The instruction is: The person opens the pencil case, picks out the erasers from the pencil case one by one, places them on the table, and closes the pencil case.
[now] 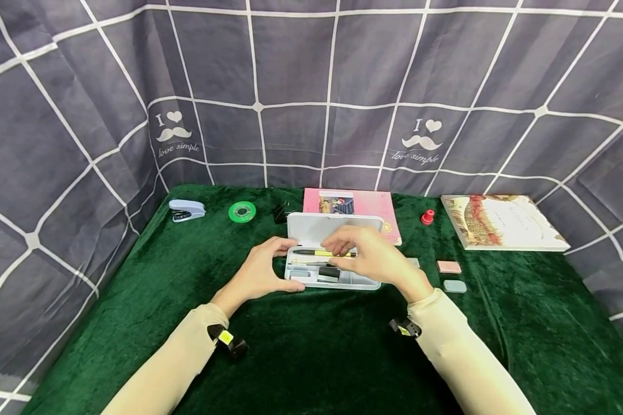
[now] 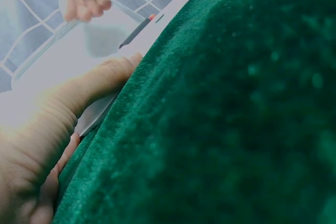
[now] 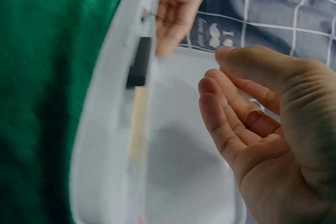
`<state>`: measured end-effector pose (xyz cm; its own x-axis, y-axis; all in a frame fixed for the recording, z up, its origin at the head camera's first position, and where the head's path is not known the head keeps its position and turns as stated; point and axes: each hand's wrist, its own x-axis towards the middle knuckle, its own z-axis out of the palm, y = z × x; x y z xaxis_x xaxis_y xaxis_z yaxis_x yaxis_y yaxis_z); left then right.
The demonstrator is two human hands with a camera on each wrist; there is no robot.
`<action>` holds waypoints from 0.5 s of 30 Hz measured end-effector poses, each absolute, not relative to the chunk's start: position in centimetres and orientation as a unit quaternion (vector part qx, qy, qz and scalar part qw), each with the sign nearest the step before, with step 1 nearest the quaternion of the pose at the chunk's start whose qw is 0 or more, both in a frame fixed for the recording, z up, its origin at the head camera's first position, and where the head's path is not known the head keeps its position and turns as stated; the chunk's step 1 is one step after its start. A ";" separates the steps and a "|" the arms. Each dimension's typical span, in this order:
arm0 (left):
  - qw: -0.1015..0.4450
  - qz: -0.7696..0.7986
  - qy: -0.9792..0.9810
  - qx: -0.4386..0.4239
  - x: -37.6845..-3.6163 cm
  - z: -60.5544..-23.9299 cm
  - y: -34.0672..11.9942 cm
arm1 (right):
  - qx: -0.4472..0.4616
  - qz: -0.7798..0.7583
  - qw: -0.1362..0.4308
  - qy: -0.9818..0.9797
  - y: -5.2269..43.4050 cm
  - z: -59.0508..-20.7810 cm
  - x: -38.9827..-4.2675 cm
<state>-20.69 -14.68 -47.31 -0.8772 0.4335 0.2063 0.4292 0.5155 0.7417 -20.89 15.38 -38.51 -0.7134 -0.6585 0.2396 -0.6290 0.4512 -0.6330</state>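
Note:
A white pencil case (image 1: pixel 337 230) lies open in the middle of the green cloth, lid tilted back. My left hand (image 1: pixel 285 265) grips its left end, thumb (image 2: pixel 102 80) on the near edge and fingers on the far side. A yellow pen (image 1: pixel 323 253) and a black piece (image 1: pixel 329 273) lie in the tray. In the right wrist view they appear as the yellow pen (image 3: pixel 137 124) and the black piece (image 3: pixel 139 62). My right hand (image 1: pixel 342 249) hovers over the tray. Its fingers (image 3: pixel 231 114) are loosely curved and hold nothing.
At the back stand a grey-blue stapler (image 1: pixel 187 210), a green tape roll (image 1: pixel 241 211), a black binder clip (image 1: pixel 280 212), a pink book (image 1: pixel 366 204) and a red knob (image 1: pixel 428 217). A large book (image 1: pixel 503 222) lies back right. A pink eraser (image 1: pixel 449 266) and a blue eraser (image 1: pixel 454 286) lie right of the case.

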 end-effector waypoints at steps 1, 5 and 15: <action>0.003 0.426 0.870 0.247 -20.7 -47.3 -14.7 | -0.382 -0.360 0.025 0.851 15.2 -38.8 -20.9; 0.005 0.426 0.871 0.244 -20.7 -47.4 -14.8 | -0.399 -0.338 0.037 0.852 14.7 -39.6 -20.9; 0.008 0.430 0.869 0.245 -20.6 -47.2 -14.6 | -0.410 -0.274 0.042 0.869 14.1 -40.2 -20.3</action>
